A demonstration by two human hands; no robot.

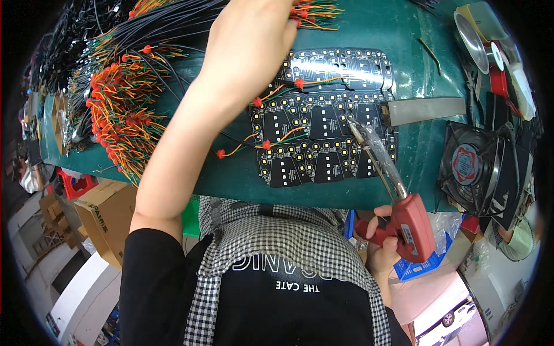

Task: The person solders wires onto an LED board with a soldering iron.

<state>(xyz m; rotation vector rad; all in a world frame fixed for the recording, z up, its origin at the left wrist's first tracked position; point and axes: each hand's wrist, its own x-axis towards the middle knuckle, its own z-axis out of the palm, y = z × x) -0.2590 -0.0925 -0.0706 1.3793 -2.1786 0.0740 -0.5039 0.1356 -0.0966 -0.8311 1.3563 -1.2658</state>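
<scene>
My right hand [381, 236] is wrapped round the handle of a red soldering gun [412, 228]. The gun's long metal nozzle points up and left, its tip over a panel of black circuit boards [326, 118] dotted with small yellowish LEDs. Across the panel, my left arm reaches to the far side, where my left hand [254, 40] is at a bundle of black cables with orange and green wire ends [317, 12]. Its fingers are mostly hidden. Several cables with red beads [266, 145] lie with their wire ends on the boards.
A large heap of cables with red beads [118, 115] covers the left of the green table mat [231, 181]. To the right lie a flat grey metal bar [427, 111] touching the panel, a black fan [470, 164] and a solder spool [495, 56]. A cardboard box [104, 216] stands below left.
</scene>
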